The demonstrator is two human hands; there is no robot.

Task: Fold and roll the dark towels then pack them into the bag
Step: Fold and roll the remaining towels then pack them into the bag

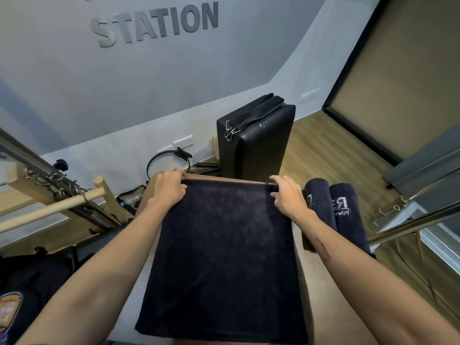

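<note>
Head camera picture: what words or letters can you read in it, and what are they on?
"STATION": big grey letters on the wall; a line above it is cut off.
Rolled towels: white stitched logo, upside down, too small to read surely.
Patch at lower left: blurred, unreadable.
Flat towel: no text.

There is a single view, from a wide-angle camera worn on the person's head, looking forward and steeply down along both forearms. It sits close above the tan surface (321, 290), so the dark towel (224, 257) fills the middle and lower frame. The left hand (169, 188) and right hand (288, 195) lie near the centre. The lens bends the edges: the wall (124, 83) with its raised lettering curves across the top, and the wooden floor (323, 150) tilts away at the right.
</note>
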